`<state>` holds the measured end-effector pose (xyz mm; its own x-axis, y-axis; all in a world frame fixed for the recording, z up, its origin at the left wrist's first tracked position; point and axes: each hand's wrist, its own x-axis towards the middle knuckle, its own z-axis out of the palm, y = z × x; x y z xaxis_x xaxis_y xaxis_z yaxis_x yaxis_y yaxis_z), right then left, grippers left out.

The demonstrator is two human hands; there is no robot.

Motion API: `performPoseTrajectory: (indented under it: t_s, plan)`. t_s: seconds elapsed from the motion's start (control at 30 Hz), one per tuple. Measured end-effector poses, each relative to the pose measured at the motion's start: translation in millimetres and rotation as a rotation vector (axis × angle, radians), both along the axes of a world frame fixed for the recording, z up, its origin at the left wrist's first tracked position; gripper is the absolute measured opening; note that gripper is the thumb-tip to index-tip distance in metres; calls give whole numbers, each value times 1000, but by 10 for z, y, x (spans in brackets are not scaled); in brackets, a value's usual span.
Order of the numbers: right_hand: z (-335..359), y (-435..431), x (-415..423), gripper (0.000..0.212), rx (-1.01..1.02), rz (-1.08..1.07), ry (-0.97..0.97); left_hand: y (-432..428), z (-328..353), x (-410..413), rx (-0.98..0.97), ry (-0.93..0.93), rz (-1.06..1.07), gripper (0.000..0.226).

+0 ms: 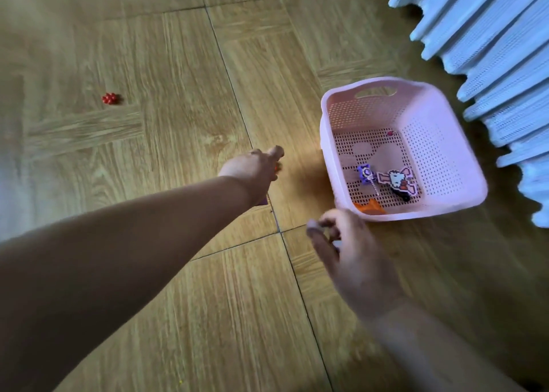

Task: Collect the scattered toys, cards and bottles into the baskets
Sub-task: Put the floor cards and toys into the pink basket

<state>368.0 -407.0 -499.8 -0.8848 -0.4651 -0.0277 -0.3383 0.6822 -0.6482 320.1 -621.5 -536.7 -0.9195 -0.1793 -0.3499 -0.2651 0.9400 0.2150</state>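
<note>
Wood-patterned floor, collection under way: pink basket at 3 o'clock holds toys; red bead cluster lies loose at 10 o'clock. Left hand apparently pinches a red piece, probably bound for the basket next; right hand is too blurred to tell its grip.

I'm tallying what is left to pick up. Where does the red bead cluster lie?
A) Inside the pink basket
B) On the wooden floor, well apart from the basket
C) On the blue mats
B: the red bead cluster lies alone on the wooden floor, far to the left of the pink basket.
</note>
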Motion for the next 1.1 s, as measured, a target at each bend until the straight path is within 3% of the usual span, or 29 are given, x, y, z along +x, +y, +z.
performPoseTrajectory:
  t_s: [0.1, 0.23, 0.33, 0.4, 0.43, 0.5, 0.57, 0.63, 0.7, 0.8, 0.87, 0.97, 1.03, 1.1]
  plan:
    - [221, 163, -316, 20, -96, -195, 306, 106, -65, -122, -28, -65, -32, 56]
    - [199, 295, -720, 37, 110, -325, 233, 39, -189, 13, -20, -129, -5, 63]
    - [183, 322, -706, 52, 197, -168, 194, -42, -302, 92, -43, -92, 19, 44]
    - [181, 303, -624, 54, 417, -1, 88, -101, -328, 136, -58, -93, 37, 35]
    - [155, 295, -559, 46, 532, 71, 75, -135, -320, 172, -60, -94, 46, 33]
    - [81, 275, -433, 22, 565, 135, 128, -170, -311, 245, -60, -80, 72, 32]
    - [40, 239, -333, 12, 494, 137, 169, -191, -316, 310, -100, -71, 54, 42]
    - [45, 189, -253, 11, 506, 194, 157, -223, -308, 353, -137, -108, 3, 70]
    - [62, 175, -182, 11, 497, 232, 138, -247, -249, 331, -72, -164, 34, 82]
    - [37, 195, -96, 18, 484, 236, 168, -279, -176, 264, 54, -189, 119, 43]
    - [1, 223, -76, 18, 469, 234, 211, -261, -164, 259, 25, -190, 103, 20]
    - [-12, 228, -68, 16, 438, 231, 251, -303, -182, 324, 94, -181, 205, 5]
    - [-29, 206, -68, 18, 416, 244, 253, -349, -42, 366, 207, -33, 375, 10]
    - [-35, 121, -29, 20, 401, 282, 267, -323, 226, 379, 296, 280, 461, 11]
